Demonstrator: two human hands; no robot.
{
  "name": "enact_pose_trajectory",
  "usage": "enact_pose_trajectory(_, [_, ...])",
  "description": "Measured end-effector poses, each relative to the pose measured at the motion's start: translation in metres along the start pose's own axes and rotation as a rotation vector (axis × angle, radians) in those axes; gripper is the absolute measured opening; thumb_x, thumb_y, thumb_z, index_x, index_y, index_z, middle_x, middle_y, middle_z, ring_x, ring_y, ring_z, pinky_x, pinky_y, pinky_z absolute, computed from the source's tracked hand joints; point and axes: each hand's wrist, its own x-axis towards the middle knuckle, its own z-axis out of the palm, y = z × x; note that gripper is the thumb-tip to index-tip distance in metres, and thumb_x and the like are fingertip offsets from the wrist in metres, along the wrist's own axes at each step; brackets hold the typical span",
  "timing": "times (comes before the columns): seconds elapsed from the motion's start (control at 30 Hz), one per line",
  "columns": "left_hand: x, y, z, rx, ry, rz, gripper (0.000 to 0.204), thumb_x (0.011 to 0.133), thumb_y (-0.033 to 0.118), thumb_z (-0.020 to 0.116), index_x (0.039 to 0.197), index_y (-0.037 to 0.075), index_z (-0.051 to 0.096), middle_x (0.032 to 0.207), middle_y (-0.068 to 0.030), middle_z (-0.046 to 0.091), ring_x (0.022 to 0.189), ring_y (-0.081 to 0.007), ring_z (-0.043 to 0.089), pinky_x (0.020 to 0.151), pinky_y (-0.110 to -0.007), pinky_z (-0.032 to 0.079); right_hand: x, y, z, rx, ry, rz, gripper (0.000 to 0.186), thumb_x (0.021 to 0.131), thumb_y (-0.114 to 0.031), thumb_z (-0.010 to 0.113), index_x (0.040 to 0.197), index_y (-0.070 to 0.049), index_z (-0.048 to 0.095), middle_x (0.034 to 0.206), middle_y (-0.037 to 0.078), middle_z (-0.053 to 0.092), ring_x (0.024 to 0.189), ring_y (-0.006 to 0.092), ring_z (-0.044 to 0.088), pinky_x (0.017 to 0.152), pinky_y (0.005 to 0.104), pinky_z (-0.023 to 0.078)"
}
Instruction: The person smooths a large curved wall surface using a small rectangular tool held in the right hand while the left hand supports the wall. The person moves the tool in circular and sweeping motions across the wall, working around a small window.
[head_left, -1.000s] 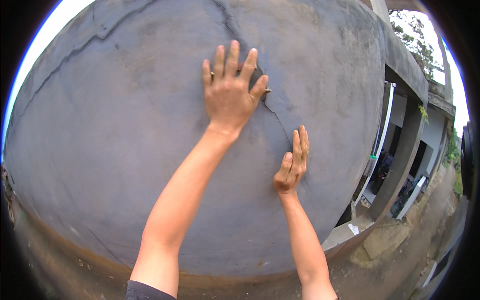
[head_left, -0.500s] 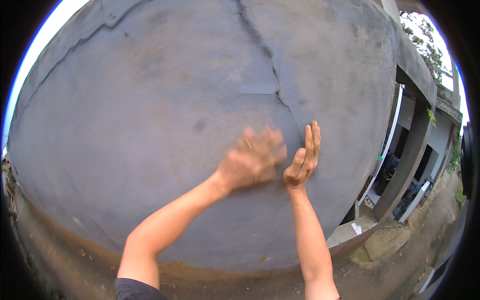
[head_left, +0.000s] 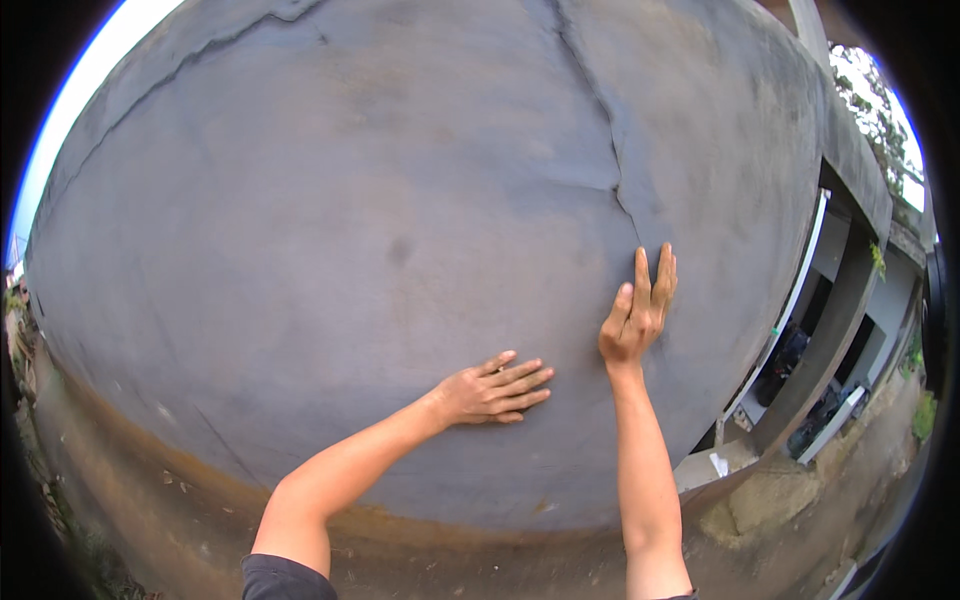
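Note:
A large grey plastered wall point(head_left: 300, 250) fills most of the view. My left hand point(head_left: 495, 390) lies against its lower middle part, fingers spread and pointing right, with a ring on one finger. Higher and to the right, my right hand point(head_left: 640, 310) rests on the wall with its fingers stretched upward and apart. A dark jagged crack point(head_left: 612, 140) runs down from the top edge, and its lower end meets the fingertips of my right hand. Neither hand holds anything.
Another crack point(head_left: 190, 65) crosses the wall's upper left. At right is an opening with a concrete pillar point(head_left: 835, 340) and dark items behind it. A white scrap point(head_left: 719, 464) lies on a ledge near its foot. Bare ground point(head_left: 450, 570) runs along the wall's base.
My left hand, blurred and raised beside the right one before, has come down and now lies flat on the wall. My right hand has spread its fingers. The view has shifted slightly left.

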Motion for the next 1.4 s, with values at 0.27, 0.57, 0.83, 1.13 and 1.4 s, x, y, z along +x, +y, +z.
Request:
enact_pose_trajectory(0.27, [0.036,-0.152,-0.057,0.128,0.341,-1.081,0.064,0.101,0.059,0.062,0.156,0.029,0.057,0.171,-0.0153,0.042,0.159,-0.0392,0.034,0.130,-0.061,0.019,-0.034,-0.016,0.005,-0.193,-0.083,0.075,0.056,0.108,-0.028,0.044,0.160,-0.008,0.052,0.174,0.023,0.030,0.163,0.0431,0.023,0.131,0.0599,0.016])
enact_pose_trajectory(0.57, [-0.037,-0.219,-0.090,0.155,0.260,-0.863,0.061,0.107,0.061,0.052,0.155,0.024,0.059,0.166,-0.0155,0.049,0.157,-0.0366,0.040,0.130,-0.056,0.023,-0.062,-0.124,0.056,-0.176,-0.262,-0.065,0.059,0.109,-0.035,0.044,0.166,-0.021,0.044,0.178,0.021,0.022,0.167,0.0386,0.010,0.132,0.0593,-0.006])
enact_pose_trajectory(0.83, [-0.081,-0.187,-0.082,-0.032,0.166,-0.348,0.057,0.103,0.052,0.063,0.154,0.028,0.060,0.169,-0.0139,0.045,0.158,-0.0355,0.038,0.131,-0.057,0.023,-0.033,-0.160,0.085,-0.173,-0.167,-0.021,0.056,0.109,-0.029,0.041,0.163,-0.017,0.049,0.177,0.021,0.026,0.166,0.0376,0.014,0.134,0.0540,-0.001])
enact_pose_trajectory(1.13, [-0.105,-0.282,-0.117,0.432,0.395,-1.254,0.060,0.106,0.058,0.056,0.154,0.023,0.060,0.165,-0.0169,0.049,0.155,-0.0360,0.043,0.129,-0.056,0.026,-0.036,-0.164,0.090,-0.220,-0.135,0.005,0.056,0.110,-0.030,0.039,0.162,-0.013,0.050,0.175,0.021,0.029,0.166,0.0380,0.018,0.134,0.0548,0.006])
enact_pose_trajectory(1.4, [-0.135,-0.276,-0.120,0.083,0.250,-0.659,0.063,0.107,0.066,0.051,0.158,0.029,0.055,0.171,-0.0080,0.043,0.159,-0.0326,0.037,0.132,-0.052,0.023,-0.040,-0.158,0.084,-0.256,-0.114,-0.005,0.057,0.110,-0.031,0.040,0.163,-0.011,0.049,0.175,0.019,0.031,0.165,0.0380,0.020,0.132,0.0568,0.011])
